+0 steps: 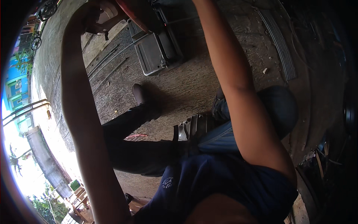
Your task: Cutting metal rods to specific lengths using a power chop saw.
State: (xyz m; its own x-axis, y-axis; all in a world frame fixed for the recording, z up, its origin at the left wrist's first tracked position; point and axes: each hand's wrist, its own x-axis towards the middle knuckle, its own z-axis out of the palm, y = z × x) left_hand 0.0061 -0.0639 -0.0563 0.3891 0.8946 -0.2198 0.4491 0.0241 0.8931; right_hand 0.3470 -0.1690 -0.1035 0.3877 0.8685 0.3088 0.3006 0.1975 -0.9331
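My left hand (97, 21) is at the upper left, in deep shadow, with its fingers bent around something pale that I cannot make out. Just right of it, a red curved panel (135, 14) enters from the top edge. Below the panel, a dark grey hard case (149, 56) rests on the ground. My right arm stretches up past the top edge, so the right hand is out of the picture, and what it touches is hidden.
Between my legs lies a ribbed metal piece (192, 127). A long corrugated metal strip (278, 44) is on the ground at right, near a small pale stone (265, 70). Thin rods (108, 61) lie left of the case. Bicycles (36, 41) stand at the far left.
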